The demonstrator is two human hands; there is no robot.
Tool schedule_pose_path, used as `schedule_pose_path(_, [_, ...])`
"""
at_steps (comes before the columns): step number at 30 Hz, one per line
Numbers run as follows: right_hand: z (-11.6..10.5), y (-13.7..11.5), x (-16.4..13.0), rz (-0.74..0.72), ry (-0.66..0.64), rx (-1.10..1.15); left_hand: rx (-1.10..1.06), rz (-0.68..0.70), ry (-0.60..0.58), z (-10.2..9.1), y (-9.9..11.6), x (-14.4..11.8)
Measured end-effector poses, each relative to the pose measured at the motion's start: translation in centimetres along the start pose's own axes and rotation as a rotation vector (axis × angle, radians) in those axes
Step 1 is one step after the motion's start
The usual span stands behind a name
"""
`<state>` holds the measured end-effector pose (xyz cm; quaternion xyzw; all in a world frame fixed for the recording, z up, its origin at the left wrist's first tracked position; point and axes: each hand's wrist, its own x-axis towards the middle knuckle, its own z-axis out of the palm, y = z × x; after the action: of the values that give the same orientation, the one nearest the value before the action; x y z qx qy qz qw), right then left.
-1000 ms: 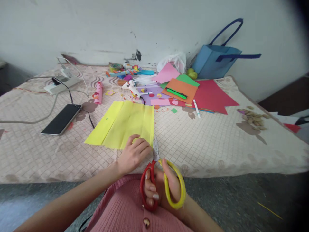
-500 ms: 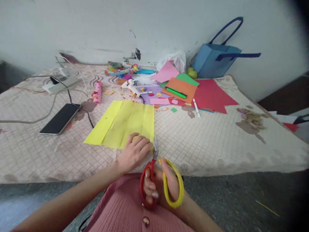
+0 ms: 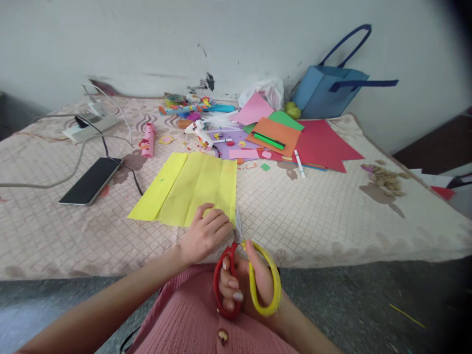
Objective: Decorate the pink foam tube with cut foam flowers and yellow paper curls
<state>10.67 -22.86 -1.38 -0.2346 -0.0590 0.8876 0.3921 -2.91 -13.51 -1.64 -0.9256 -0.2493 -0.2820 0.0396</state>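
A sheet of yellow paper (image 3: 201, 182) with fold lines lies on the cloth-covered table in front of me. My left hand (image 3: 208, 231) holds its lower right corner, fingers curled; the fingertips' exact grip is partly hidden. My right hand (image 3: 261, 275) is closed around scissors (image 3: 276, 282) with one red and one yellow handle, thumb through the yellow loop and fingers through the red one. The scissor blades point away from me along the paper's right edge, close beside my left fingertips. The handles stand spread apart.
A phone (image 3: 92, 182), cables and a power strip (image 3: 90, 128) are at left. Behind the paper lie a pink tube (image 3: 148, 140), a glue gun (image 3: 199, 132), paper scraps and a green cutter (image 3: 269, 141) on orange paper (image 3: 291, 137). Farther right are red paper (image 3: 326, 145), a blue bag (image 3: 322, 91) and peanuts (image 3: 387, 179).
The scissor blades and the paper's right edge have shifted very slightly. Both hands keep nearly the same place and grip.
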Motion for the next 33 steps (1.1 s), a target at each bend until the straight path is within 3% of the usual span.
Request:
schedule_pose_path(10, [0.1, 0.3, 0.2, -0.024, -0.01, 0.02, 0.002, 0.024, -0.01, 0.0, 0.0, 0.0])
schedule_pose_path(19, [-0.6, 0.7, 0.4, -0.056, -0.105, 0.052, -0.002, 0.027, 0.003, 0.0, 0.0, 0.0])
schedule_pose_path(33, [0.5, 0.0, -0.2, -0.012, -0.162, 0.118, -0.039, 0.016, 0.014, -0.1, 0.0, -0.2])
